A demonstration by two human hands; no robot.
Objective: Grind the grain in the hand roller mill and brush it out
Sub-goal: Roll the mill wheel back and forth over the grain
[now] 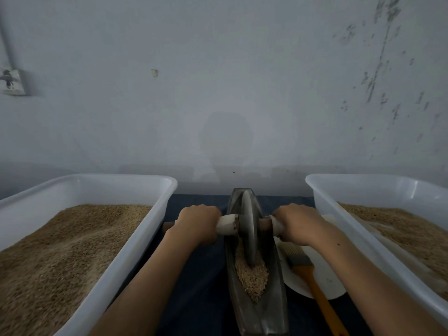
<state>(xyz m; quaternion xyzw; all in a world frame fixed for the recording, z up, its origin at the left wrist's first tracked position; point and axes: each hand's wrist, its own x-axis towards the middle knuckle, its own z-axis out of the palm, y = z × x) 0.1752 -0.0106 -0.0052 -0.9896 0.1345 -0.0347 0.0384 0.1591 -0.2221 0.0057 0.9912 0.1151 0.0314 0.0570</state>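
Mid-grind. Left hand (197, 223) and right hand (297, 224) each wrapped, fingers curled, round an end of the axle handle (226, 224); grinding wheel (248, 226) standing upright in the boat-shaped trough (264, 309) on the dark desk (201, 299). Grain (252, 275) heaped in the trough's near half, looking coarse, probably needing more rolling. Brush (312, 280) lying untouched on a white plate (332, 284) just right of the trough: brushing-out not yet begun. Tubs of grain at both sides.
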